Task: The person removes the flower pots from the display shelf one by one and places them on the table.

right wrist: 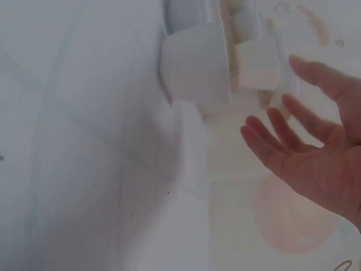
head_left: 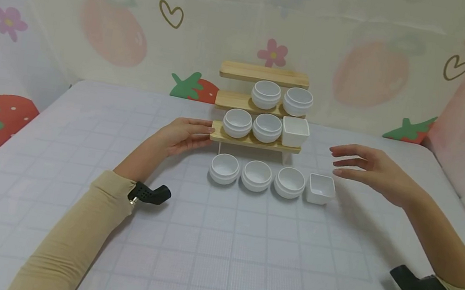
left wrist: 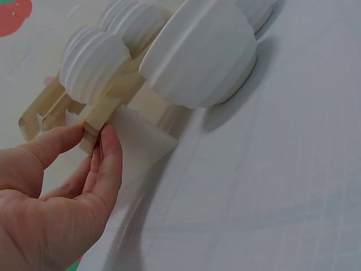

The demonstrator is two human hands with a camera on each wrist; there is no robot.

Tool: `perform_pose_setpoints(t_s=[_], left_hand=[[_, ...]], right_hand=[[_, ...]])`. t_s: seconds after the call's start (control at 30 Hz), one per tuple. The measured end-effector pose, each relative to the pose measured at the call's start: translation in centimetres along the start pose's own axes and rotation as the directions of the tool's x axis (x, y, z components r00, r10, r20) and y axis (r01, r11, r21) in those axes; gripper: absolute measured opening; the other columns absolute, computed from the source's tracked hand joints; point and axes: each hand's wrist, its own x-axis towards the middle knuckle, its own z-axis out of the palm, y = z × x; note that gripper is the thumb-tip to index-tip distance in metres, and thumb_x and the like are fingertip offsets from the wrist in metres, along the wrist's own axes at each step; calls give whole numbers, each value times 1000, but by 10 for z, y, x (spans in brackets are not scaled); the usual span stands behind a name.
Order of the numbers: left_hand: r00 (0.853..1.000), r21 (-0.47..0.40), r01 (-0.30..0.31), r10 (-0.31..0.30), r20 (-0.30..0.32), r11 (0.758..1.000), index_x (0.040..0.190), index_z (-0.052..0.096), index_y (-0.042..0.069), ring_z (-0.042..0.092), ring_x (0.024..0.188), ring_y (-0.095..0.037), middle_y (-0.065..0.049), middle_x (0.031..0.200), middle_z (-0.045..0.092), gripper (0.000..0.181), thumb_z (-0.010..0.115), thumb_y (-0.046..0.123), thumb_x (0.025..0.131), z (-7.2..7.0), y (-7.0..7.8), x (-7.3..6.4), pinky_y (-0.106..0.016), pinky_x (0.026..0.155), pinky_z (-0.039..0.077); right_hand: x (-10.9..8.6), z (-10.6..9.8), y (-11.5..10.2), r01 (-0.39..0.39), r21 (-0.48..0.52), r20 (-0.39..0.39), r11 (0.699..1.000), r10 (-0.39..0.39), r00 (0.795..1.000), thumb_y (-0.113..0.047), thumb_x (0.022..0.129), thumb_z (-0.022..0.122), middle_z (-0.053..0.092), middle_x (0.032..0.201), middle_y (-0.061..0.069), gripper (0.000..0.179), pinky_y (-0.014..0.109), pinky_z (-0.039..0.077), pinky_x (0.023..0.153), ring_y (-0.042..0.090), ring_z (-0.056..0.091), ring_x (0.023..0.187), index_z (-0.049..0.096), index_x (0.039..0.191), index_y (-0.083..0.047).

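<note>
Left hand [head_left: 186, 136] pinches the left end of the lowest tier [head_left: 255, 144]; right hand [head_left: 382, 173] hovers to the right, fingers loosely parted, holding nothing. On the surface [head_left: 219, 242]: wooden rack [head_left: 264, 74] carrying five white bowls [head_left: 265, 101], four more bowls [head_left: 255, 184] lined up in front (square one [head_left: 320, 191] rightmost). Looks like steadying: keep pinch light, tiers level, any shift slow, front row clear.

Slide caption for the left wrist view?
Left hand pinches the end of a tiered wooden shelf bearing white bowls.
</note>
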Motion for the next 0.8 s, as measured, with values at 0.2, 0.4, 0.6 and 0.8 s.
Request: perform_pose_setpoints(t_s=[0.2,0.4,0.6,0.8], left_hand=[[1000,-2,-7,7,9,1000,161,33,-7,72,87,-9,-19,145,47,55,50,-1,110,-1,-1,0,-19,84,64],[1000,-7,-4,4,14,1000,161,32,-7,72,87,-9,-19,143,48,56,51,-1,109,-1,-1,1,-20,86,64],[1000,-5,-1,1,11,1000,161,33,-7,72,87,-10,-21,149,45,55,51,-1,109,-1,-1,1,-19,83,64],[1000,-10,2,-2,20,1000,162,32,-6,72,88,-10,-22,155,41,56,51,-1,109,0,0,1,-20,86,64]], right_hand=[[5,-1,-7,-15,13,-13,1000,15,1000,-19,104,71,54,148,13,50,12,53,96,5,63,122,55,149,-7],[10,-3,-14,5,29,-18,1000,-4,1000,-18,104,70,55,146,10,51,12,53,96,5,63,121,53,150,-4],[14,-4,-24,-11,27,-46,1000,12,999,-15,103,70,55,146,13,51,12,53,96,1,63,116,53,150,-3],[20,-6,-32,-40,10,-52,999,40,998,-18,104,69,53,149,13,53,16,51,100,3,62,119,52,152,-4]])
